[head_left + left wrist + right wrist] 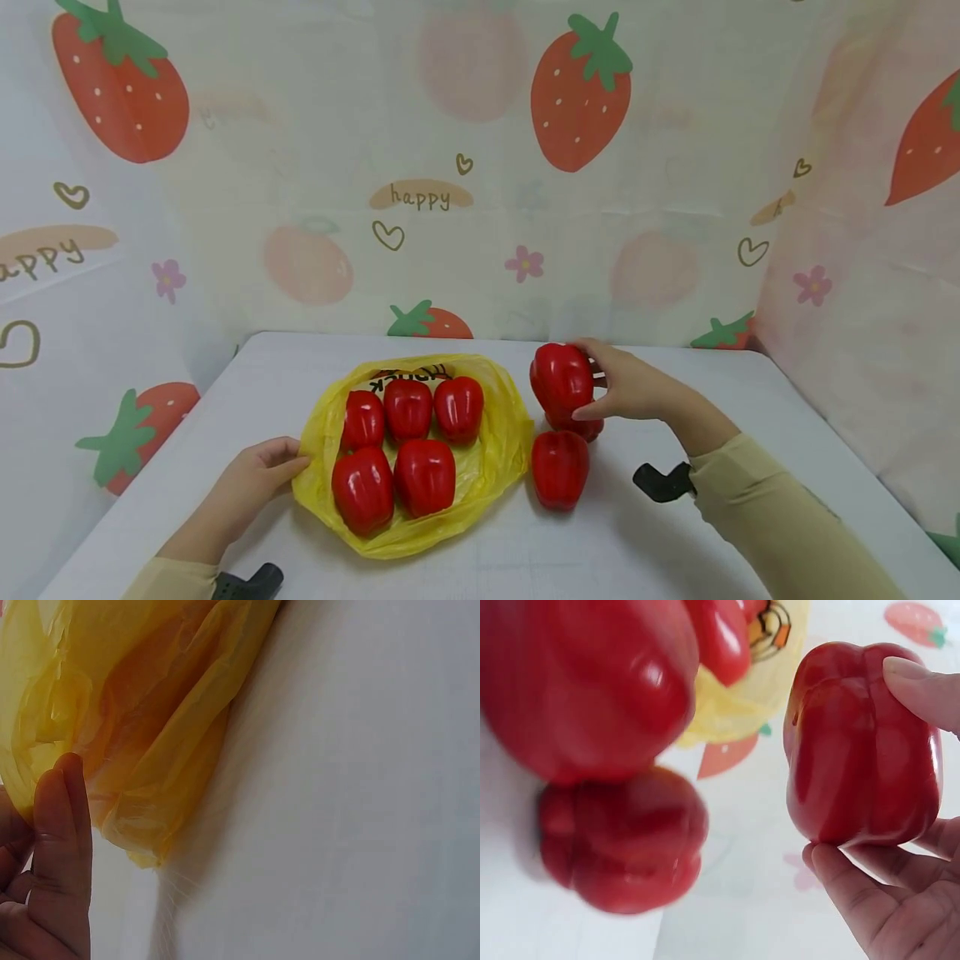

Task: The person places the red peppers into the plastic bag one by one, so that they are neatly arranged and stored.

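Observation:
My right hand (pixel 626 385) grips a red bell pepper (pixel 562 379) between thumb and fingers, lifted above the table. In the right wrist view the held bell pepper (pixel 866 750) shows its lobed side, with the thumb across its top. Below it on the table are two more peppers: a partly hidden one (pixel 585 427) and a nearer one (pixel 560 471). My left hand (pixel 258 477) pinches the left rim of an open yellow plastic bag (pixel 480 500). Inside the bag lie several red bell peppers (pixel 425 477). Up close, the left fingertips (pixel 56 795) meet the yellow plastic.
The white table (pixel 600 550) ends at a hanging cloth backdrop (pixel 480 275) printed with strawberries, hearts and flowers. More of that cloth stands along the left and right sides. Each wrist carries a black camera mount (pixel 663 482).

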Demonstrator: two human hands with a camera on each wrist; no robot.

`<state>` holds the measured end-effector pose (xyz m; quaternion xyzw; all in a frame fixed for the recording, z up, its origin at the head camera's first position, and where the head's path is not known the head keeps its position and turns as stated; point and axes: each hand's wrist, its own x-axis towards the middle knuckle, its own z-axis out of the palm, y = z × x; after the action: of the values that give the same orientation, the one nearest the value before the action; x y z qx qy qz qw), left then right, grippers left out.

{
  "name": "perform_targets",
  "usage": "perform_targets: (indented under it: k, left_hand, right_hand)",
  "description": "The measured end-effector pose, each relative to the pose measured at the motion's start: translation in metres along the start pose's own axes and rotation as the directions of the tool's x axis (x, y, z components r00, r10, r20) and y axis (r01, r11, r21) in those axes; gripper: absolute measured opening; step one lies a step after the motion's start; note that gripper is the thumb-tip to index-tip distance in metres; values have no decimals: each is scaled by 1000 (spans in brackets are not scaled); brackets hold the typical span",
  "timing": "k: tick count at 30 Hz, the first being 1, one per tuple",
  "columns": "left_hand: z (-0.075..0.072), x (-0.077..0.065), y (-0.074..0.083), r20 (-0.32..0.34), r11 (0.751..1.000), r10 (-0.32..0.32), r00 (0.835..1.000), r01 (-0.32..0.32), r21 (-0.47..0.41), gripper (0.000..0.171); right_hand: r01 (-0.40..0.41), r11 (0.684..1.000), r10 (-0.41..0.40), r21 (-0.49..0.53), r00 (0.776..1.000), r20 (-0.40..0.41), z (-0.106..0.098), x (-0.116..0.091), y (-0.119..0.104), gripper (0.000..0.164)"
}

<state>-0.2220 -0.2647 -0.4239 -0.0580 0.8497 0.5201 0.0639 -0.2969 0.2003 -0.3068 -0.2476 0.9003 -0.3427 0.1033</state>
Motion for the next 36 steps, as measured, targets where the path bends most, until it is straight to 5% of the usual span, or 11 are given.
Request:
perform_targets:
  k: [16, 36]
  left_hand:
    - [0, 0, -2, 2, 1000, -3, 1000, 3, -8, 32]
    - [0, -1, -4, -3, 1000, 0, 1000, 0, -13, 32]
  right_hand:
    - [-79, 996, 84, -49, 992, 95, 44, 19, -30, 91]
    - [-9, 985, 48, -172, 974, 220, 89, 29, -45, 88]
